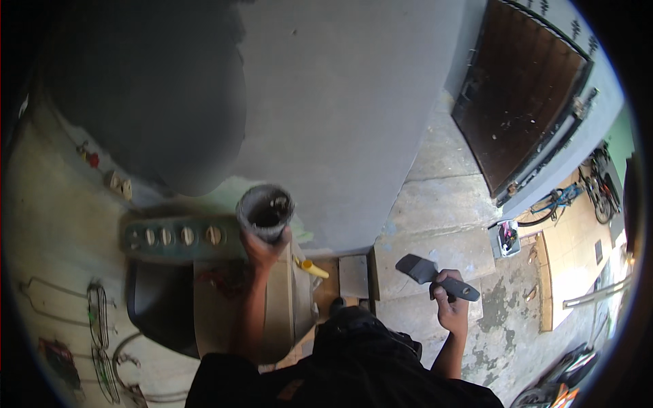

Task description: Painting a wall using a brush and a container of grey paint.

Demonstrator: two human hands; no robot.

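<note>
My left hand (266, 250) is wrapped round a grey, paint-crusted cup (246, 221), its open mouth facing up and dark inside. It is held in front of the wall, beside a green panel with several knobs (178, 237). Out to the right, my right hand (450, 306) grips a wide flat paintbrush (423, 269) by its dark handle. The brush's dark head points up and left, apart from the wall. A dark grey painted patch (170, 88) covers the upper left of the lighter grey wall (340, 102).
A washing machine body (163, 299) stands under the knobbed panel, with a yellow pipe (314, 269) near it. Wire racks (102, 319) hang at left. On the right are a brown door (520, 95), a white bin (505, 239), a concrete step (445, 211) and bicycles (564, 197).
</note>
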